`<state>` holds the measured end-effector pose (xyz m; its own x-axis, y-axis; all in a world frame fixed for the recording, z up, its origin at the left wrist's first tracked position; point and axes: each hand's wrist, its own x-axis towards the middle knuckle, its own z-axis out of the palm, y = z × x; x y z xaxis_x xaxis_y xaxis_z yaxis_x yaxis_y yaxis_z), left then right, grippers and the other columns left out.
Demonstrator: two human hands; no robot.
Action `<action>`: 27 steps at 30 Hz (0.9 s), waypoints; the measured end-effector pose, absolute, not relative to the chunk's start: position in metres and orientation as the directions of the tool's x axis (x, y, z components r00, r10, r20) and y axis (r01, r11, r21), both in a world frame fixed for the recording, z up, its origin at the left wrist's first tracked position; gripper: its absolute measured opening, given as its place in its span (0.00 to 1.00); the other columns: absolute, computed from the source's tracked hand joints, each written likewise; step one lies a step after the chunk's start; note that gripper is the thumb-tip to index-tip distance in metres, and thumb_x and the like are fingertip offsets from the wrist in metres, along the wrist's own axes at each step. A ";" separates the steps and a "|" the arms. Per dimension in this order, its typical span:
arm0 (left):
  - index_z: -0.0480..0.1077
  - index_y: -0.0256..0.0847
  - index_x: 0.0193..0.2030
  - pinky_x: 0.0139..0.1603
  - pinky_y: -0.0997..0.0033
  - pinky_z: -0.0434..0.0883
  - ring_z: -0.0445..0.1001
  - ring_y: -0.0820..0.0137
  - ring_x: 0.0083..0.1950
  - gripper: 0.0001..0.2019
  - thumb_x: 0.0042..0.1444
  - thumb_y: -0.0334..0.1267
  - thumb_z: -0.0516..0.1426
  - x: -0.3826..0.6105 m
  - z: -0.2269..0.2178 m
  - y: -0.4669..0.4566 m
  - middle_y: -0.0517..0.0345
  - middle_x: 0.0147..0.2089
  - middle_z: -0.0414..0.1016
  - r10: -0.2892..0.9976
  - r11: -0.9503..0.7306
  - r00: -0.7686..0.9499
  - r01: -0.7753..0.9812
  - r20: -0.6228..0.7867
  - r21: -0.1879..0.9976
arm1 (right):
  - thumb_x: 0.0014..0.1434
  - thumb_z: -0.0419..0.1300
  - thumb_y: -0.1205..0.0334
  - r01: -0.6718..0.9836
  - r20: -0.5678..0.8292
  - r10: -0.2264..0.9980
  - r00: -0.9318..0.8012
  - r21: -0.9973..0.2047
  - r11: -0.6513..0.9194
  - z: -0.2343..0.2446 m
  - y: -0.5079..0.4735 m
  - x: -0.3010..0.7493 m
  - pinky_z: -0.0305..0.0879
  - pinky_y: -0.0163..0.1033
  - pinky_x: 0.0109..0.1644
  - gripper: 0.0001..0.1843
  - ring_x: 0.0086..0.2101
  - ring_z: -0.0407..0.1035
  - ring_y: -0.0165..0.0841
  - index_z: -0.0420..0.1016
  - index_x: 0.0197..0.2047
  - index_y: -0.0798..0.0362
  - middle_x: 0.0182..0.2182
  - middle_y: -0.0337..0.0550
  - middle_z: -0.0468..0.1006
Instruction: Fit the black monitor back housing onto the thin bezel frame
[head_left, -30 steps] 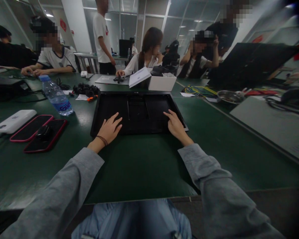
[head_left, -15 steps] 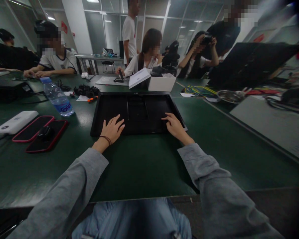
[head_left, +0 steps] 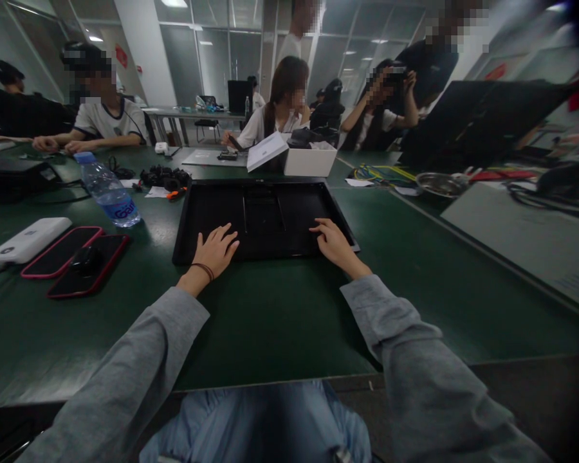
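Note:
A black rectangular panel with a raised rim [head_left: 265, 238] lies flat on the green table in front of me; it looks like the back shell of a monitor. Over its near left corner rests my left hand [head_left: 215, 249], palm down with the fingers spread, holding nothing. My right hand [head_left: 335, 244] lies over the near right part, fingers stretched toward the middle and the thumb side raised a little. Nothing shows in it either. Whether the fingertips press on the panel or hover just above it, I cannot tell.
Left of the panel stand a water bottle [head_left: 109, 193], a white power bank [head_left: 29, 239] and two red-edged phones, one with a black object [head_left: 85, 260] on it. Behind are a white box [head_left: 311, 161] and dark cables. At right are a metal bowl [head_left: 441, 184] and a grey board [head_left: 525, 244]. People sit opposite.
The view has shifted slightly, and both hands stay in nearly the same place on the panel. In the background, a standing person has moved right.

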<state>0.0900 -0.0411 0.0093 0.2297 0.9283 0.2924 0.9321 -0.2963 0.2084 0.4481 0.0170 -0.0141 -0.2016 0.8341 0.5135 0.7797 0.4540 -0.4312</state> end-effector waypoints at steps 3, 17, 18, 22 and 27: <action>0.68 0.51 0.65 0.70 0.26 0.51 0.58 0.52 0.74 0.23 0.71 0.49 0.43 0.091 0.010 -0.042 0.51 0.75 0.59 0.927 -0.297 0.226 0.930 0.298 0.219 | 0.57 0.49 0.69 0.780 0.510 0.838 -0.195 -0.437 0.447 -0.014 0.017 0.447 0.61 0.59 0.68 0.20 0.60 0.65 0.45 0.79 0.46 0.51 0.60 0.52 0.71; 0.69 0.53 0.64 0.73 0.28 0.42 0.52 0.54 0.77 0.21 0.69 0.47 0.46 0.087 0.009 -0.041 0.55 0.73 0.62 0.884 -0.281 0.185 0.944 0.429 0.173 | 0.63 0.49 0.65 0.820 0.561 0.805 -0.194 -0.358 0.446 -0.013 0.016 0.449 0.59 0.60 0.68 0.20 0.62 0.63 0.47 0.76 0.53 0.54 0.61 0.56 0.69; 0.69 0.54 0.65 0.73 0.29 0.39 0.50 0.54 0.77 0.21 0.69 0.45 0.47 0.085 0.012 -0.041 0.55 0.73 0.63 0.870 -0.258 0.150 0.950 0.469 0.175 | 0.63 0.49 0.65 0.833 0.575 0.802 -0.159 -0.358 0.422 -0.010 0.016 0.451 0.59 0.61 0.68 0.20 0.62 0.62 0.47 0.76 0.54 0.53 0.62 0.56 0.68; 0.64 0.51 0.69 0.73 0.28 0.37 0.42 0.52 0.79 0.24 0.68 0.43 0.47 0.066 0.020 -0.040 0.53 0.75 0.59 0.842 -0.114 -0.042 0.961 0.538 0.253 | 0.62 0.49 0.65 0.878 0.620 0.782 0.062 -0.406 0.252 -0.004 0.017 0.469 0.58 0.68 0.65 0.24 0.64 0.59 0.53 0.73 0.59 0.53 0.64 0.58 0.66; 0.53 0.40 0.75 0.72 0.32 0.50 0.46 0.48 0.78 0.32 0.65 0.45 0.50 0.031 0.007 -0.023 0.42 0.77 0.53 0.854 0.066 -0.260 0.913 0.450 0.402 | 0.62 0.51 0.60 0.859 0.597 0.777 0.202 -0.489 0.152 -0.018 0.029 0.496 0.58 0.67 0.66 0.27 0.62 0.62 0.54 0.69 0.63 0.56 0.61 0.61 0.70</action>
<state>0.0310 -0.0227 0.0065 -0.2597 0.8545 0.4499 0.9134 0.0662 0.4016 0.4958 0.0291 -0.0182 0.2020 0.7768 0.5965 0.8592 0.1518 -0.4886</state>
